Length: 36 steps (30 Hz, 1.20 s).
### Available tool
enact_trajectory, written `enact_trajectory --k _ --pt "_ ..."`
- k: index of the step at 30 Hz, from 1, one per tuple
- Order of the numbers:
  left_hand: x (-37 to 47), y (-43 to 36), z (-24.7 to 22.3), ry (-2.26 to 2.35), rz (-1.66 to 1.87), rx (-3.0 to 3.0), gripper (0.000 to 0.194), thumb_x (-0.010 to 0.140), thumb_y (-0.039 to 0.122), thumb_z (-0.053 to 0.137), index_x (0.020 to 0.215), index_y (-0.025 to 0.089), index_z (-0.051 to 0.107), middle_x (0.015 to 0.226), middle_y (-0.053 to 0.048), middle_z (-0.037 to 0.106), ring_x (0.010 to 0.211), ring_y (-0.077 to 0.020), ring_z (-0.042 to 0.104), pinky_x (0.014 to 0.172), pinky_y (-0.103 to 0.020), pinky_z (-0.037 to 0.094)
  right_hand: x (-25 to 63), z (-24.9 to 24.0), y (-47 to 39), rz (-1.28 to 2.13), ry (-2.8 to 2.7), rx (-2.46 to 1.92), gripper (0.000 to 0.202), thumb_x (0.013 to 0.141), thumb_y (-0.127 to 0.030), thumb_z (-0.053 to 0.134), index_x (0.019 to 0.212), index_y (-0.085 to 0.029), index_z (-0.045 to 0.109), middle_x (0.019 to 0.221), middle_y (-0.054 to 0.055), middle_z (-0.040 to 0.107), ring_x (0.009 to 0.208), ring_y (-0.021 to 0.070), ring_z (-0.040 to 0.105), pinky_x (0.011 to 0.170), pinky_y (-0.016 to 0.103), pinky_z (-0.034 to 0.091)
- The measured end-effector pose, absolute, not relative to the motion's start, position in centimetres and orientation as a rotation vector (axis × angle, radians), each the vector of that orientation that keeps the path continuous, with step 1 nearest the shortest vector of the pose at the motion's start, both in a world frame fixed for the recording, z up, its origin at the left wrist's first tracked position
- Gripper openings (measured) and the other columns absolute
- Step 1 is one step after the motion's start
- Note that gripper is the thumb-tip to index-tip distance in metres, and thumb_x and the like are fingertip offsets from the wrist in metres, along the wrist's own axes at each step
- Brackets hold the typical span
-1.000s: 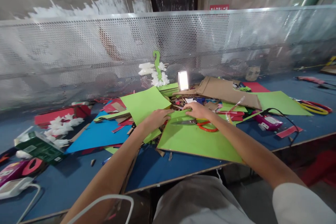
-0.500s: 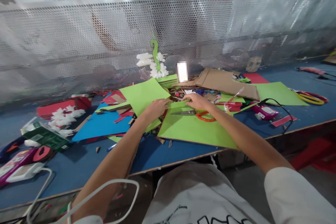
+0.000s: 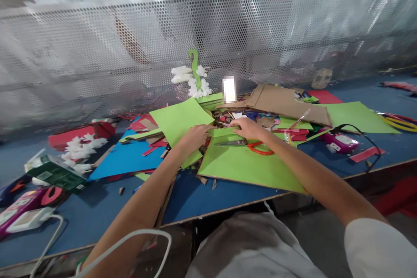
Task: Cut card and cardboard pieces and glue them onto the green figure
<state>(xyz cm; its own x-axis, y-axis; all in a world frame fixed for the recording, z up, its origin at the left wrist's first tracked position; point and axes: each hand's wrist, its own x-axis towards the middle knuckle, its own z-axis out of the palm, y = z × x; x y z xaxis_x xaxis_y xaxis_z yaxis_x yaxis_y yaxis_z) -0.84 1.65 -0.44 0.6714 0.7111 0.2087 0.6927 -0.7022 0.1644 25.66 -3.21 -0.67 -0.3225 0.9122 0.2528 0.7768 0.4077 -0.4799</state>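
A narrow strip of green card point(image 3: 224, 132) stretches between my two hands. My left hand point(image 3: 196, 137) pinches its left end, beside a large green sheet point(image 3: 180, 119). The strip's right end is between the fingers of my right hand point(image 3: 246, 128). Just below the strip, scissors with orange handles point(image 3: 259, 147) lie on a green-faced board point(image 3: 250, 168). My right forearm passes over the board's right side. Behind my hands is a heap of paper and cardboard scraps point(image 3: 239, 115).
A blue sheet point(image 3: 130, 156) and a dark green box point(image 3: 57, 173) lie to the left. Brown cardboard point(image 3: 286, 103) lies behind on the right, near a purple device point(image 3: 340, 141) with a black cable. A perforated metal panel point(image 3: 146, 52) borders the table's back.
My head view has shifted slightly, so the table's right side sits further right. Both hands still hold the green strip in nearly the same place.
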Motion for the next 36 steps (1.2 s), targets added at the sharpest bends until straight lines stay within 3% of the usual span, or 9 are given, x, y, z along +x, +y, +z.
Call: enact_trajectory --k 6,11,17,27,32,36 --pt "-1.0 1.6 -0.3 1.2 0.37 2.789 0.041 0.097 0.021 0.051 0.131 0.027 0.073 0.132 -0.01 0.075 0.117 -0.0305 0.07 0.101 -0.035 0.051 25.6 -0.3 -3.4 0.286 -2.218 -1.489 0.031 0.091 -0.012 0.066 0.116 -0.02 0.081 0.121 0.012 0.079 0.107 0.0313 0.073 0.092 0.038 0.053" --pt "-0.9 1.2 0.1 1.197 0.299 2.86 0.046 0.1 0.021 0.046 0.139 0.028 0.07 0.128 -0.009 0.076 0.111 -0.0269 0.072 0.094 -0.03 0.052 25.7 0.2 -3.7 0.261 -2.241 -1.468 0.023 0.091 -0.016 0.068 0.106 -0.021 0.085 0.113 0.01 0.081 0.102 0.0299 0.074 0.091 0.035 0.052" --pt "-0.9 1.2 0.0 1.193 0.227 2.965 0.05 0.102 0.018 0.042 0.145 0.027 0.065 0.121 -0.009 0.078 0.103 -0.0224 0.074 0.089 -0.027 0.052 25.6 0.9 -4.3 0.313 -2.252 -1.546 0.029 0.096 -0.022 0.062 0.116 -0.014 0.083 0.108 0.012 0.082 0.088 0.0251 0.075 0.078 0.029 0.05" --pt "-0.1 1.1 -0.6 1.163 0.387 2.809 0.04 0.101 0.027 0.05 0.135 0.024 0.071 0.139 -0.008 0.072 0.122 -0.027 0.069 0.102 -0.032 0.051 25.9 0.4 -3.5 0.302 -2.256 -1.509 0.027 0.092 -0.019 0.065 0.11 -0.013 0.085 0.105 0.01 0.082 0.084 0.022 0.073 0.076 0.025 0.047" --pt "-0.3 1.5 -0.4 1.153 0.548 2.715 0.034 0.096 0.023 0.049 0.113 0.022 0.078 0.119 -0.01 0.079 0.106 -0.0273 0.074 0.089 -0.031 0.053 26.1 0.6 -3.3 0.358 -2.166 -1.516 0.028 0.091 -0.022 0.066 0.109 -0.011 0.085 0.079 0.006 0.08 0.068 0.0193 0.067 0.066 0.026 0.044" --pt "-0.8 1.8 0.0 1.131 0.648 2.587 0.029 0.095 0.029 0.049 0.097 0.021 0.077 0.095 -0.009 0.081 0.084 -0.0257 0.074 0.074 -0.03 0.051 26.2 0.8 -3.4 0.514 -1.959 -1.458 0.028 0.094 -0.024 0.065 0.11 -0.011 0.085 0.083 0.008 0.081 0.067 0.0189 0.069 0.062 0.025 0.048"
